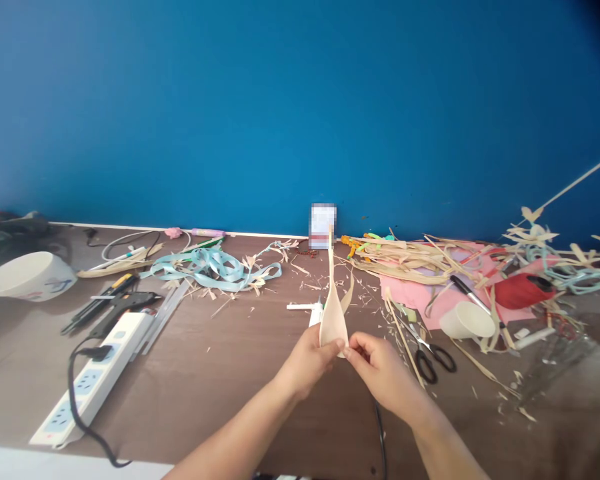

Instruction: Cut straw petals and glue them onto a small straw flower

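Observation:
Upright in front of me, I hold a pale cream dried husk leaf [333, 320], broad at its lower end and narrowing to a long thin strip at the top. My left hand [305, 360] pinches its lower left edge, thumb across the front. At the lower right corner, my right hand [375, 363] is closed, thumb and fingertips gripping the same leaf. A second thin, curled piece shows behind its right side. Just beyond the left hand lies a white object [314, 313], partly hidden, whose kind I cannot tell. Black-handled scissors [433, 363] lie right of my right hand.
Left: a power strip [93, 380] with a plugged cord, a black glue gun [123, 310], a white bowl [27, 277], blue ribbon [215, 267]. Right: dried husk strips [405, 260], pink paper [405, 293], a paper cup [467, 321], red thread spool [523, 291]. A blue wall [230, 120] stands behind.

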Available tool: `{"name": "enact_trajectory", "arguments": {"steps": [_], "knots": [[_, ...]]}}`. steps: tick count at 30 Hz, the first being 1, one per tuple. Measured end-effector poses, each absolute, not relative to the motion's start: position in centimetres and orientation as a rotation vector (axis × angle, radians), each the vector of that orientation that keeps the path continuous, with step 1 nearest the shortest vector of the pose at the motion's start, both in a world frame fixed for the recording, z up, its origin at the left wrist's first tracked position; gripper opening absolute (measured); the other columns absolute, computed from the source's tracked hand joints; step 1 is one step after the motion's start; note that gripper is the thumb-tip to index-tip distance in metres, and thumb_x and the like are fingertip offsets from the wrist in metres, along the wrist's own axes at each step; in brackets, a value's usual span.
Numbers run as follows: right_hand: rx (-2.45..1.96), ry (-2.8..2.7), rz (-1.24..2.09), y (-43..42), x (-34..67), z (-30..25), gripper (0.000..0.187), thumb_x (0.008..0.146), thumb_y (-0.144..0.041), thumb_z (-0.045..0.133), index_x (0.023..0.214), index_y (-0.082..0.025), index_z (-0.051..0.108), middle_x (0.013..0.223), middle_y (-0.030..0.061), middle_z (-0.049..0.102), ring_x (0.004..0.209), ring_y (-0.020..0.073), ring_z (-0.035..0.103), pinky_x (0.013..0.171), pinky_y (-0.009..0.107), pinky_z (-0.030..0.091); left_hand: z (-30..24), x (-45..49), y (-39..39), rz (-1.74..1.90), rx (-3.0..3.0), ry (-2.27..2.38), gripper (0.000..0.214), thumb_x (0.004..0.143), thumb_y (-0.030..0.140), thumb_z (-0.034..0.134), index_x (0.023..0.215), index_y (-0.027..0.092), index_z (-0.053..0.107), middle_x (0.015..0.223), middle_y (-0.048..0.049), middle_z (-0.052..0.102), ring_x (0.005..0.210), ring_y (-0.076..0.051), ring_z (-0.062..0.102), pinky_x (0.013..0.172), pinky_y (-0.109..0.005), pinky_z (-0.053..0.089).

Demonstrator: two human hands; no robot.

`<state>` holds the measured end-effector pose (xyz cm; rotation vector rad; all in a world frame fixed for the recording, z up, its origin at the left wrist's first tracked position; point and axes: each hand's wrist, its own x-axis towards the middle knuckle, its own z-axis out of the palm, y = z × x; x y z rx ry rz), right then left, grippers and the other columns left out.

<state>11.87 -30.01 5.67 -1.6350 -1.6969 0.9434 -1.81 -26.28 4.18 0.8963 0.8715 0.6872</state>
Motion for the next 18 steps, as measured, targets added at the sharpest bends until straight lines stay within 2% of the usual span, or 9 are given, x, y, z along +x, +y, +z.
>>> {"name": "enact_trajectory", "arguments": {"steps": [7, 18], "knots": [[-1.63, -1.782, 0.97, -30.1, 11.9, 6.8, 0.02, 0.08, -0.025, 0.046, 0.061, -0.02, 0.046, 0.053, -0.0058, 0.044, 0.05, 0.0101, 0.038, 0.048, 0.021, 0.026, 4.6, -2.5, -25.9, 0.596, 0.757, 0.754, 0.03, 0.061, 0.032, 0.067, 0.07, 0.014, 0.045, 0.052, 0.0078, 0.034, 0.043, -0.002, 0.02, 0.042, -0.019, 0.012], [-1.448, -1.682, 1.324, -29.3, 12.6, 6.2, 0.02, 0.08, -0.025, 0.045, 0.061, -0.018, 0.042, 0.055, -0.0064, 0.036, 0.051, 0.008, 0.034, 0.048, 0.019, 0.028, 4.7, -3.0, -25.2, 0.454, 0.627, 0.724, 0.035, 0.052, 0.026, 0.073, 0.067, 0.013, 0.044, 0.049, 0.0084, 0.033, 0.042, 0.0, 0.02, 0.042, -0.018, 0.009]]}}
